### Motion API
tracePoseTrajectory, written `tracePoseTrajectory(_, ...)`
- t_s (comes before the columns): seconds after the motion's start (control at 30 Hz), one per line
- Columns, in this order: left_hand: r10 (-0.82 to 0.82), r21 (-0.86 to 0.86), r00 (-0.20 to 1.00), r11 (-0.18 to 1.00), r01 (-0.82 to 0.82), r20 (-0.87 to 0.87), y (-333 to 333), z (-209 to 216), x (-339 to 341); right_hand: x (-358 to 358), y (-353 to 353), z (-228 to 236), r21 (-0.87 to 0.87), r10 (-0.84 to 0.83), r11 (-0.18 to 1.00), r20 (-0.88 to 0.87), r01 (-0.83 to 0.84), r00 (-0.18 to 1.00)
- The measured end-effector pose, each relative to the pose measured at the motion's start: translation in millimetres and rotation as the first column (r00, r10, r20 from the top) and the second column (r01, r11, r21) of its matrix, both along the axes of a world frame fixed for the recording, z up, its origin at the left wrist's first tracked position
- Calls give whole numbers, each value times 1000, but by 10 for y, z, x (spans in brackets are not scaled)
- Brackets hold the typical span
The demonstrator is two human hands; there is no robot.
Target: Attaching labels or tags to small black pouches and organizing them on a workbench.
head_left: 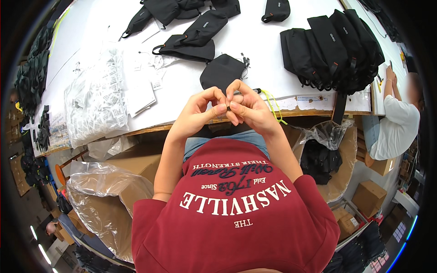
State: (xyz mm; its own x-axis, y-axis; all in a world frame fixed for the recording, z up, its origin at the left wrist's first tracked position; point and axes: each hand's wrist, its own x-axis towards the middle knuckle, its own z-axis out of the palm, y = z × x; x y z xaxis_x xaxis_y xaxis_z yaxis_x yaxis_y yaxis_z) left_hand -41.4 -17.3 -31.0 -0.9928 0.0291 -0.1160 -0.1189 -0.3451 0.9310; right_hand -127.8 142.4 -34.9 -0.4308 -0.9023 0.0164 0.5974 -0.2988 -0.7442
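Observation:
Both of my hands meet just over the table's near edge, fingertips together. My left hand (203, 109) is closed in a pinch, thumb against forefinger. Facing it, my right hand (253, 109) pinches at the same spot. A tiny dark bit shows between the fingertips, too small to name. Right beyond my hands a black fabric pouch (222, 73) lies flat, with thin black cords by its right corner. A yellow-green cord (276, 109) hangs over the edge beside my right hand.
More black pouches (195, 38) lie farther back, and a row of them (334, 50) leans at the right. Clear plastic packets (98, 91) pile up at the left of the white table (264, 50). Plastic-lined boxes (98, 204) stand below. Another person (396, 118) works at far right.

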Motion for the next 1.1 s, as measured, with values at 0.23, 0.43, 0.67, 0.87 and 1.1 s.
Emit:
tracePoseTrajectory(0.23, -56, -197, 998, 979, 56, 7, 0, 77, 46, -223, 216, -471, 373, -217, 890, -165, 264, 962)
tracePoseTrajectory(0.43, -252, -106, 967, 963, 247, -38, 175, 83, 67, -1, 287, -995, 668, -342, 714, 72, 209, 937)
tracePoseTrajectory(0.67, -577, -238, 792, 812, 532, -199, 224, 140, 44, -146, 211, -994, 512, -210, 849, 104, 129, 972)
tracePoseTrajectory(0.87, -132, -206, 960, 975, 81, -246, 65, 180, 148, -183, 207, -459, 510, -55, 822, -372, 253, 926)
tracePoseTrajectory(1.1, -142, -927, 927, 198, -317, -348, 96, 115, 138, -184, 230, 98, 490, 114, 805, -682, 335, 723)
